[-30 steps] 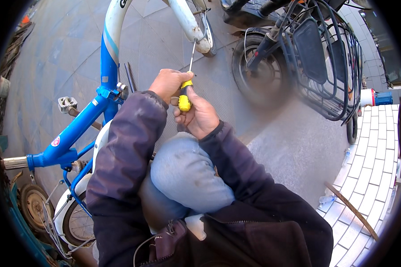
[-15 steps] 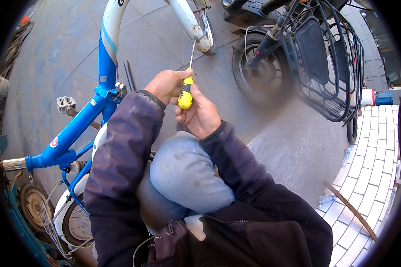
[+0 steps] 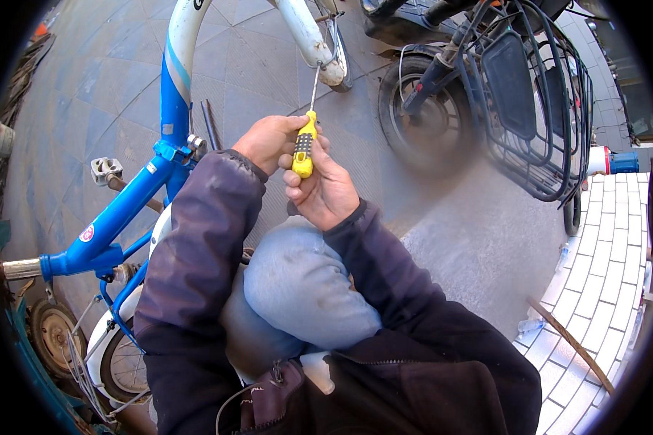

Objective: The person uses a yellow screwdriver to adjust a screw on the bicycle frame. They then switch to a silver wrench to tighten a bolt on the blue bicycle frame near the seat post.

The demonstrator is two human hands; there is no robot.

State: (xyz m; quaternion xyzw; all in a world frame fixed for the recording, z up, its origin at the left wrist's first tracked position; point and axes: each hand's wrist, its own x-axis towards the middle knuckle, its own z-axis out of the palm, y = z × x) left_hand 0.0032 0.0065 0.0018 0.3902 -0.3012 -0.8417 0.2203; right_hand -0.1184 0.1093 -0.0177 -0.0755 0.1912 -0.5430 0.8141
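Two-handed, gripping yellow-black screwdriver (image 3: 304,150) in closed left hand (image 3: 270,138) and right hand (image 3: 328,190). Pointing shaft (image 3: 314,94) forward at white mudguard (image 3: 308,38), with left hand nearer.

single fisheye head view, from above, facing down, left hand (image 3: 270,141) and right hand (image 3: 328,190) near

Glossy plastic on that screwdriver handle (image 3: 304,151), bare metal shank (image 3: 314,96), shiny painted bicycle frame (image 3: 123,204) here, matt cloth trousers (image 3: 305,283), rough wooden stick (image 3: 572,346)
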